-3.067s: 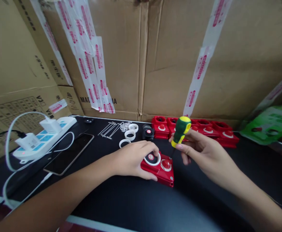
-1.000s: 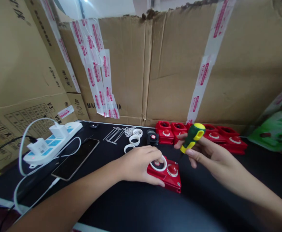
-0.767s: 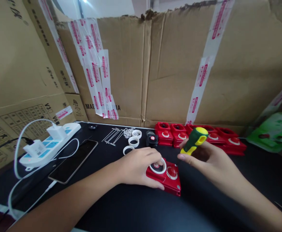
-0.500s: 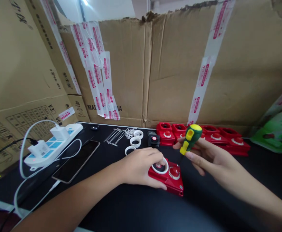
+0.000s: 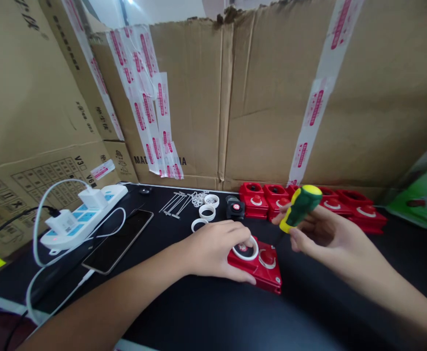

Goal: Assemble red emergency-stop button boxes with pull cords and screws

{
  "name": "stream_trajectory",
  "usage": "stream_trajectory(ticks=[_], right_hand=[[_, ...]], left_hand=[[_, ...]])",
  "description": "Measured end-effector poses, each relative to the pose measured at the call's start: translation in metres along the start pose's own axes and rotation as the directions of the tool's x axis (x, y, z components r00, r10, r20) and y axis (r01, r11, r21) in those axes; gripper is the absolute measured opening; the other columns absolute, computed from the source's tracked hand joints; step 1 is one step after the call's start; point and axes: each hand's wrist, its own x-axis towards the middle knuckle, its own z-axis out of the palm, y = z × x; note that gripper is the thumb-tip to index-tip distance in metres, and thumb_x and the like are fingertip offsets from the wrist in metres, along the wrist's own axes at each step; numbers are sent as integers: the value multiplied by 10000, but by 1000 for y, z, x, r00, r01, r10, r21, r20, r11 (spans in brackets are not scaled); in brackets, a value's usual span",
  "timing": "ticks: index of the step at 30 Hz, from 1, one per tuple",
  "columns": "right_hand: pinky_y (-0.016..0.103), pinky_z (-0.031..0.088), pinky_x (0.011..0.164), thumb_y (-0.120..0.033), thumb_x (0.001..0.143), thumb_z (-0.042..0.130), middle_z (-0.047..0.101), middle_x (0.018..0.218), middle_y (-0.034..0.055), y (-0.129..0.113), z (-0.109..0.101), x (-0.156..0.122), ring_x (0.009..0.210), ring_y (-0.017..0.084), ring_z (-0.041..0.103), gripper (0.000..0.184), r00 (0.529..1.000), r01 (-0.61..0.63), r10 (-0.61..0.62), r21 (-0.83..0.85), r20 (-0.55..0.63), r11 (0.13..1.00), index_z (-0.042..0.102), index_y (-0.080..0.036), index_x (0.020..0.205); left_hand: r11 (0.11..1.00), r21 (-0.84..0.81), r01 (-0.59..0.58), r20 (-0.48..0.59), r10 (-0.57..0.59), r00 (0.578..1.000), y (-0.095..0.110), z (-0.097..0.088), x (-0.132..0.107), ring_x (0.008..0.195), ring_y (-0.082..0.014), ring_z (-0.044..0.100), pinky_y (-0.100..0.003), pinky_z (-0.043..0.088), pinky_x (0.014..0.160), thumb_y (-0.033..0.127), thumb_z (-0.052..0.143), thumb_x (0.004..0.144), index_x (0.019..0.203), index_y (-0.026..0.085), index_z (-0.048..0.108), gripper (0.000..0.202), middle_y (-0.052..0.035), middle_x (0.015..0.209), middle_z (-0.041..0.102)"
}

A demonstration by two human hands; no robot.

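Observation:
My left hand (image 5: 217,251) grips the left side of a red box (image 5: 261,273) lying on the black table. A white ring (image 5: 245,258) with a dark centre sits on the box's top under my fingers, and a clear-rimmed red dome (image 5: 267,257) stands beside it. In my right hand (image 5: 319,236) is a screwdriver (image 5: 301,207) with a green and yellow handle, held tilted. Its shaft points down toward the box's far right corner; whether the tip touches a screw there I cannot tell.
Several similar red boxes (image 5: 256,204) line the back right. A black part (image 5: 234,207), loose white rings (image 5: 206,212) and thin white rods (image 5: 176,204) lie behind my left hand. At left are a phone (image 5: 120,242) and a power strip (image 5: 85,219) with cables. Cardboard (image 5: 187,97) walls the back.
The screwdriver's handle has leaned further to the right and turned in my right hand. My left hand keeps its hold on the red box. The whole view has shifted slightly.

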Motion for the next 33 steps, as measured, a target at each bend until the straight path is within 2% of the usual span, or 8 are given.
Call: stream_trajectory(ticks=[5,10,15,20,24,27,30,33], right_hand=[[357,587,694,-590,864,797,729,879,38,3,2,-1,734,220,668,406,999,36,-38,-82,-32,996,712,-263,1089],[422,619,796,-602,816,832,777,1115,86,6,5,2,1005,318,733,487,992,8,-25,-141,-121,990,717,-251,1133],[367,597,652,-548,733,920,784,933,72,3,3,2,773,250,724,468,992,5,-14,-72,-126,997,700,-238,1006],[353,575,606,-507,715,947,722,781,4,0,-3,4,550,167,620,670,997,10,-9,10,-82,1000,635,-231,1240],[324,580,642,-515,818,876,679,762,-7,0,-6,2,589,156,624,451,999,43,-44,15,12,999,642,-236,1085],[337,587,697,-530,879,817,692,786,2,3,-3,-1,693,193,665,406,999,39,-39,-40,-3,998,641,-250,1114],[369,594,730,-563,836,845,747,933,46,7,2,-1,837,250,716,434,998,11,-17,-106,-57,994,644,-247,1056],[366,594,687,-593,745,902,739,872,53,4,3,2,796,253,711,485,993,-24,11,-101,-119,995,644,-231,941]], left_hand=[[1000,5,-4,-2,4,1000,0,0,0,992,-255,707,-343,545,856,592,857,846,994,206,585,495,-90,1100,736],[1000,14,1,5,-2,1000,-1,0,-1,997,-258,708,-351,552,859,599,857,839,1007,203,591,505,-96,1109,733],[1000,1,1,-10,-1,1000,-1,0,-1,1045,-270,718,-359,559,896,597,857,840,1001,208,587,499,-105,1156,734],[1000,10,6,-4,-6,1000,-1,0,0,996,-259,712,-345,553,855,610,852,838,1014,207,598,508,-95,1110,733],[1000,-8,-4,-7,4,1000,-1,0,0,998,-256,708,-344,547,861,597,856,843,1020,206,601,499,-90,1110,730],[1000,-15,-12,-6,12,1000,0,-1,-1,988,-252,704,-344,548,861,602,847,852,1035,199,608,503,-95,1108,728],[1000,-11,1,-3,-1,1000,0,-1,-1,980,-250,701,-343,549,861,623,836,854,1028,199,609,512,-94,1099,728],[1000,-6,8,-6,-8,1000,-1,0,-1,973,-255,703,-348,548,856,654,832,842,1012,198,603,538,-92,1069,729]])
